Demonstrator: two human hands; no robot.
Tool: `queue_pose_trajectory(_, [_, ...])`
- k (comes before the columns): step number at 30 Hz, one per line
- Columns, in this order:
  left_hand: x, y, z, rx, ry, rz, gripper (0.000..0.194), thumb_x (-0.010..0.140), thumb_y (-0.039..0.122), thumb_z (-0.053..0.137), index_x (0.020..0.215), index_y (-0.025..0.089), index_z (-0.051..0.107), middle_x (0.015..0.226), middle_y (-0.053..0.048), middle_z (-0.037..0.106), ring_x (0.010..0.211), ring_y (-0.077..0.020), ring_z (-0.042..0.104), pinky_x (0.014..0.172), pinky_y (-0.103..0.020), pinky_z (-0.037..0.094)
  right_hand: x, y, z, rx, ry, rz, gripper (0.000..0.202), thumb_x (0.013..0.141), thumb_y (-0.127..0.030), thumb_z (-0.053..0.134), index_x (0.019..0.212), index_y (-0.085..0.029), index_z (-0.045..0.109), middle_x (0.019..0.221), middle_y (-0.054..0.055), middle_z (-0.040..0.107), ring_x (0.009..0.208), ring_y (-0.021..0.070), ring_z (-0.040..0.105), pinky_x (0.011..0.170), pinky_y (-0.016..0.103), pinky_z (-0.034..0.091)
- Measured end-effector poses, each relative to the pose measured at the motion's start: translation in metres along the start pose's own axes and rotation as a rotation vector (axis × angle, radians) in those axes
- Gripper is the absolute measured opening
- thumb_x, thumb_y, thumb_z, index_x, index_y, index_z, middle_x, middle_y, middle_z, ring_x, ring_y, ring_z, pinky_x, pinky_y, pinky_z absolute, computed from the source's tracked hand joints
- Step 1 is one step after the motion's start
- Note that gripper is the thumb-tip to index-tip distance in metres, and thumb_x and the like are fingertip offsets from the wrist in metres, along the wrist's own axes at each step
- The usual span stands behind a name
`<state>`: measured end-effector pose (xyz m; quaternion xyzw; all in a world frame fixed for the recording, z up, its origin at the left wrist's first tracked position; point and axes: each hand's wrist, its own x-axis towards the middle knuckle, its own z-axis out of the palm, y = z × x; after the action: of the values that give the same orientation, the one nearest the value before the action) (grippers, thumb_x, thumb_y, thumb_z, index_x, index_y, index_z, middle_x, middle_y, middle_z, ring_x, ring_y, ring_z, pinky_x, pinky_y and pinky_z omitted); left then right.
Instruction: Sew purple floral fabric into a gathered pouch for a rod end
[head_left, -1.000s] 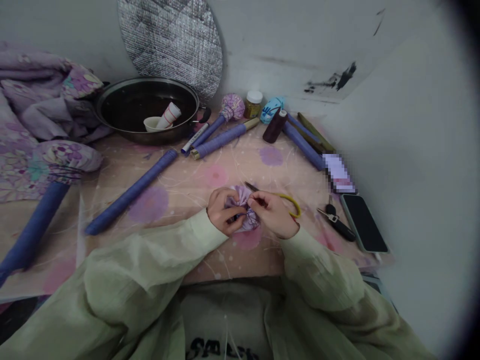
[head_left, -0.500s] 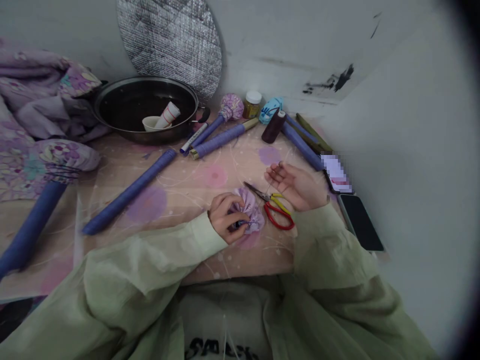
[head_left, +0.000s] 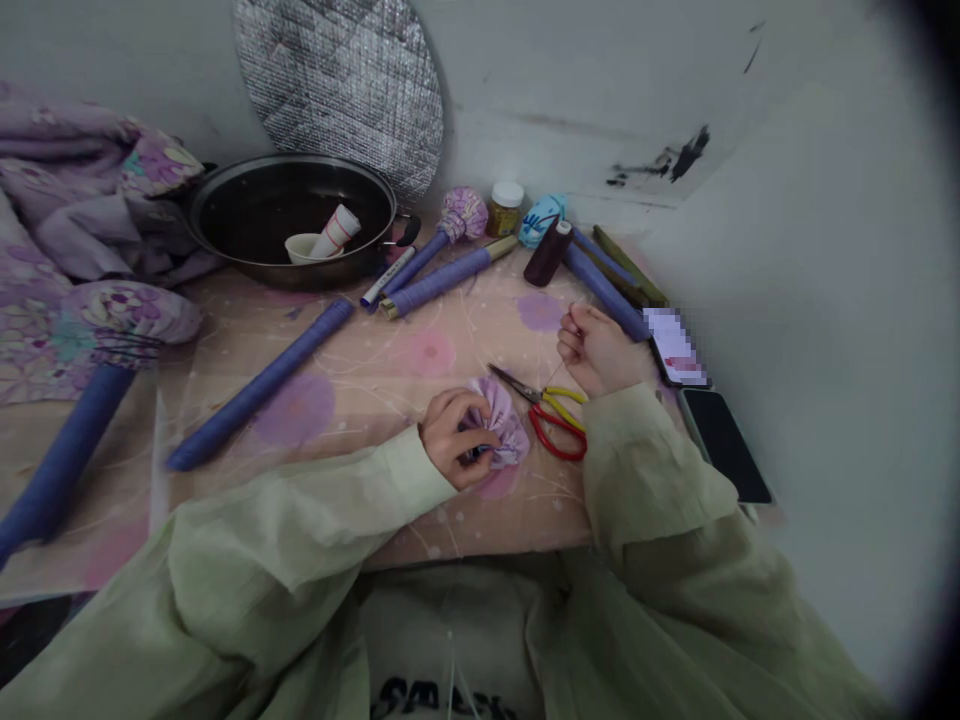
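My left hand (head_left: pixel 456 437) is closed around a gathered piece of light purple cloth (head_left: pixel 508 425), its pleats fanning out to the right of my fingers. A small dark part shows between thumb and fingers, too hidden to name. Up and to the right, my right hand (head_left: pixel 598 350) is raised in a loose fist, fingers curled in. A faint thread runs down from it toward the cloth; any needle is too small to see. Between the hands lies a pair of scissors (head_left: pixel 541 394) with one red and one yellow handle, blades pointing up-left.
A blue-wrapped rod (head_left: pixel 262 385) lies left of my hands. Behind stand a black pan (head_left: pixel 217 255) with paper cups, a lidded jar (head_left: pixel 505 212) and a dark thread spool (head_left: pixel 547 255). Two phones, one lit (head_left: pixel 675 345) and one dark (head_left: pixel 724 445), line the right edge by the wall.
My right hand has moved slightly up and right, and its fingers have curled from spread to a fist. My left hand keeps its hold on the cloth in the same place.
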<state>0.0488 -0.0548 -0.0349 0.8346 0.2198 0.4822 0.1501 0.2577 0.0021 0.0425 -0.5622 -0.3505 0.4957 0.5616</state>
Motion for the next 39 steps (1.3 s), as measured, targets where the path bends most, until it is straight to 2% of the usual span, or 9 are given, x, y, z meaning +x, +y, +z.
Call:
queue_pose_trajectory(7, [0.002,-0.003,0.000,0.000,0.009,0.034,0.013,0.064,0.018,0.055,0.070,0.020,0.067,0.086,-0.006,0.053,0.085,-0.0201,0.049,0.078,-0.038,0.044,0.001,0.003,0.001,0.059,0.064,-0.075,0.025,0.080,-0.022,0.053,0.060,-0.020,0.037,0.052,-0.008,0.031,0.036,0.0033,0.019,0.034,0.018,0.016])
queue_pose_trajectory(9, [0.003,-0.002,-0.003,0.016,-0.021,0.019,0.013,0.065,0.018,0.055,0.071,0.020,0.067,0.087,-0.006,0.054,0.088,-0.0210,0.049,0.079,-0.039,0.043,-0.006,0.003,0.000,0.049,-0.019,-0.102,0.027,0.080,-0.028,0.055,0.062,-0.021,0.037,0.053,-0.008,0.033,0.037,0.0032,0.021,0.035,0.018,0.019])
queue_pose_trajectory(12, [0.009,0.000,-0.009,0.062,-0.067,0.013,0.013,0.068,0.019,0.054,0.072,0.019,0.066,0.090,-0.007,0.055,0.091,-0.0220,0.048,0.082,-0.040,0.042,-0.028,0.005,-0.002,-0.093,-0.242,-0.115,0.028,0.077,-0.043,0.058,0.068,-0.022,0.042,0.057,-0.007,0.043,0.041,0.0049,0.034,0.040,0.020,0.029])
queue_pose_trajectory(15, [0.021,0.002,-0.017,0.156,-0.116,0.024,0.013,0.073,0.020,0.053,0.075,0.020,0.066,0.093,-0.007,0.055,0.095,-0.0229,0.047,0.085,-0.041,0.040,-0.055,0.009,-0.007,-0.314,-0.476,-0.114,0.030,0.078,-0.050,0.054,0.078,-0.020,0.050,0.069,0.000,0.061,0.061,0.0111,0.054,0.059,0.025,0.043])
queue_pose_trajectory(17, [0.030,0.001,-0.024,0.203,-0.129,0.056,0.015,0.078,0.022,0.052,0.078,0.022,0.067,0.095,-0.007,0.055,0.096,-0.0231,0.047,0.086,-0.041,0.038,-0.073,0.013,-0.009,-0.404,-0.545,-0.125,0.027,0.083,-0.046,0.048,0.082,-0.020,0.053,0.080,0.003,0.065,0.078,0.0143,0.059,0.073,0.030,0.046])
queue_pose_trajectory(21, [0.040,-0.005,-0.035,0.227,-0.160,0.101,0.018,0.085,0.026,0.049,0.081,0.026,0.067,0.096,-0.005,0.055,0.097,-0.0226,0.046,0.086,-0.041,0.034,-0.101,0.028,-0.010,-0.437,-0.476,-0.180,0.023,0.088,-0.040,0.042,0.088,-0.021,0.055,0.092,0.006,0.066,0.085,0.0160,0.061,0.080,0.034,0.047])
queue_pose_trajectory(28, [0.018,-0.004,-0.044,0.277,-0.111,-0.100,0.016,0.076,0.030,0.058,0.075,0.015,0.062,0.074,-0.006,0.059,0.070,-0.0174,0.052,0.066,-0.032,0.043,-0.125,0.061,0.001,-0.301,-0.386,-0.161,0.016,0.088,-0.039,0.043,0.088,-0.024,0.048,0.113,0.009,0.062,0.103,0.0196,0.058,0.089,0.039,0.047])
queue_pose_trajectory(34, [0.005,0.010,-0.030,0.265,-0.154,-0.217,0.032,0.073,0.045,0.060,0.075,0.014,0.060,0.069,-0.007,0.062,0.064,-0.0174,0.056,0.062,-0.032,0.048,-0.135,0.061,0.013,-0.364,-0.340,-0.201,0.015,0.089,-0.036,0.040,0.088,-0.023,0.048,0.119,0.010,0.059,0.112,0.0193,0.053,0.098,0.041,0.039])
queue_pose_trajectory(39, [0.006,0.009,-0.023,0.201,-0.058,-0.174,0.025,0.077,0.039,0.059,0.080,0.014,0.060,0.076,-0.009,0.064,0.071,-0.0179,0.060,0.064,-0.031,0.051,-0.149,0.059,0.022,-0.298,-0.272,-0.193,0.014,0.090,-0.036,0.040,0.088,-0.023,0.047,0.115,0.010,0.062,0.097,0.0185,0.060,0.089,0.040,0.046])
